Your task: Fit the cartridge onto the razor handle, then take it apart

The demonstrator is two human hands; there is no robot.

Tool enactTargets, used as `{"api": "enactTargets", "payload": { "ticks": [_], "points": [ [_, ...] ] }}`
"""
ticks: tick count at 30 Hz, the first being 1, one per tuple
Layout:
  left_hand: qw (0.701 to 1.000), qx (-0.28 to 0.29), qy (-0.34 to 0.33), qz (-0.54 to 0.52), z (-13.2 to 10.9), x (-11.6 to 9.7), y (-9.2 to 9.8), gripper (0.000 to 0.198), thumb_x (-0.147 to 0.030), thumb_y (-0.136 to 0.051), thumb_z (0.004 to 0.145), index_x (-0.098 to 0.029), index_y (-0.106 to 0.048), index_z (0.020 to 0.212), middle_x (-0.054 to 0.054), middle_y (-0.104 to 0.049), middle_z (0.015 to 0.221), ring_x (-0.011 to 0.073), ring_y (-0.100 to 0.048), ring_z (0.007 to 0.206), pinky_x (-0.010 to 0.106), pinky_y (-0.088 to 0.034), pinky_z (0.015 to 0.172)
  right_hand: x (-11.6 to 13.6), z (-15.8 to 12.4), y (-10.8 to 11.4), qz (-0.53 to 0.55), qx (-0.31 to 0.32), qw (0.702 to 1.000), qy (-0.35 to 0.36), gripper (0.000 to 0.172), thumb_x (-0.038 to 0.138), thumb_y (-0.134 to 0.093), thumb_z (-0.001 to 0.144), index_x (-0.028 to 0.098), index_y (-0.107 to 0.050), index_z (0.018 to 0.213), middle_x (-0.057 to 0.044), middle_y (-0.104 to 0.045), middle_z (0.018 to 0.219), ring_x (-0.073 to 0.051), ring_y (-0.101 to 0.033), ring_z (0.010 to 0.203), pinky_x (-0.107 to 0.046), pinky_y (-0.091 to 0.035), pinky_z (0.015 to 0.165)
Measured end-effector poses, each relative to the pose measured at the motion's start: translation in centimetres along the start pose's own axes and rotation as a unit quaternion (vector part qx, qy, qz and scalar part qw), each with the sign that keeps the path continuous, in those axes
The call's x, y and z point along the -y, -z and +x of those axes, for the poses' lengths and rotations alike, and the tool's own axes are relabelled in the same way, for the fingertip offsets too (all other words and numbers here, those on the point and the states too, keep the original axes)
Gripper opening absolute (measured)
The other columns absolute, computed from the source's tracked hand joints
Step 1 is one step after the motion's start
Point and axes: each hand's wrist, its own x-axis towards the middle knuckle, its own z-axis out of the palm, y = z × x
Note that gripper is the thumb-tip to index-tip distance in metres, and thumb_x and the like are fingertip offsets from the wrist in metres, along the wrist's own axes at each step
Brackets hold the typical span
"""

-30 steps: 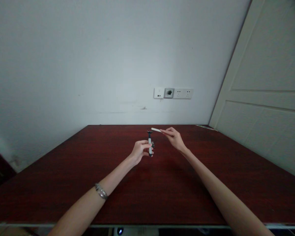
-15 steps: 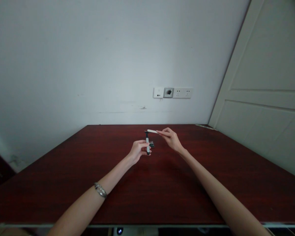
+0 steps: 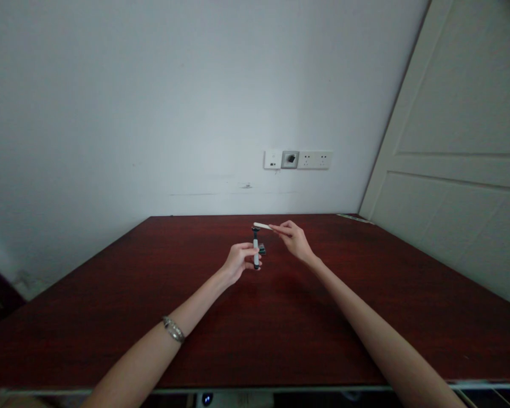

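My left hand (image 3: 238, 260) is closed around the handle of a razor (image 3: 255, 252), pale grey with a black neck and end. The razor stands nearly upright, its dark head on top. In a pinch of its fingers, my right hand (image 3: 295, 241) holds a slim white stick (image 3: 262, 226), perhaps a small brush. The stick lies almost level, its far end at the razor's head; whether they touch I cannot tell. Behind the razor, a small dark green object (image 3: 262, 249) rests on the table, partly hidden by the handle and fingers.
The dark red wooden table (image 3: 153, 283) reaches back to a pale wall (image 3: 195, 113). Sockets and switches (image 3: 314, 160) are set in the wall. A white panelled door (image 3: 459, 209) leans in at the right. A thin strip (image 3: 355, 219) lies at the table's far right corner.
The white stick's far end has shifted slightly over the razor's head, and the razor's head has turned a little. Both hands keep nearly the same place and hold.
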Motion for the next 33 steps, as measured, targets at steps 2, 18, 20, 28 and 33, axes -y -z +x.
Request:
{"api": "enactTargets", "payload": {
  "ticks": [2,18,20,28,33],
  "points": [
    [1.0,-0.003,0.004,0.003,0.0,0.0,-0.1,0.014,-0.017,-0.062,0.067,-0.008,-0.059,0.078,0.005,-0.06,0.062,0.0142,-0.058,0.049,0.028,-0.049,0.045,-0.2,0.0,0.0,-0.001,-0.008,1.0,-0.007,0.027,0.029,-0.05,0.084,0.03,-0.063,0.107,-0.003,-0.053,0.081,-0.013,-0.052,0.069,-0.024,-0.042,0.064],
    [1.0,0.005,0.001,0.026,-0.1,0.1,0.2,0.015,-0.018,-0.062,0.067,-0.008,-0.059,0.078,0.005,-0.059,0.063,0.0144,-0.058,0.05,0.029,-0.05,0.046,0.8,-0.1,0.2,-0.031,0.029,0.998,0.05,0.031,0.024,-0.048,0.085,0.035,-0.059,0.111,-0.003,-0.053,0.086,-0.012,-0.052,0.073,-0.024,-0.042,0.065],
    [0.999,0.006,0.003,0.032,-0.1,0.1,0.2,0.015,-0.018,-0.062,0.067,-0.008,-0.059,0.078,0.005,-0.059,0.063,0.0142,-0.058,0.05,0.029,-0.05,0.046,0.9,-0.2,0.2,-0.053,0.035,0.997,0.049,0.032,0.023,-0.047,0.085,0.037,-0.058,0.111,-0.003,-0.054,0.086,-0.013,-0.052,0.073,-0.025,-0.042,0.066],
    [0.998,0.006,-0.003,0.059,0.0,0.2,0.5,0.018,-0.019,-0.063,0.067,-0.008,-0.059,0.08,0.005,-0.059,0.064,0.0149,-0.059,0.051,0.032,-0.052,0.048,0.0,0.0,1.2,-0.067,-0.005,0.998,0.011,0.031,0.023,-0.048,0.085,0.032,-0.061,0.111,-0.004,-0.052,0.083,-0.013,-0.05,0.067,-0.025,-0.04,0.062],
    [0.996,0.015,-0.008,0.083,0.1,0.4,0.6,0.021,-0.022,-0.063,0.067,-0.008,-0.06,0.083,0.005,-0.059,0.065,0.0154,-0.059,0.052,0.032,-0.052,0.048,1.1,0.1,1.0,-0.056,0.023,0.997,0.055,0.031,0.022,-0.047,0.085,0.035,-0.06,0.11,-0.003,-0.053,0.085,-0.013,-0.051,0.072,-0.025,-0.04,0.065]
  ]
}}
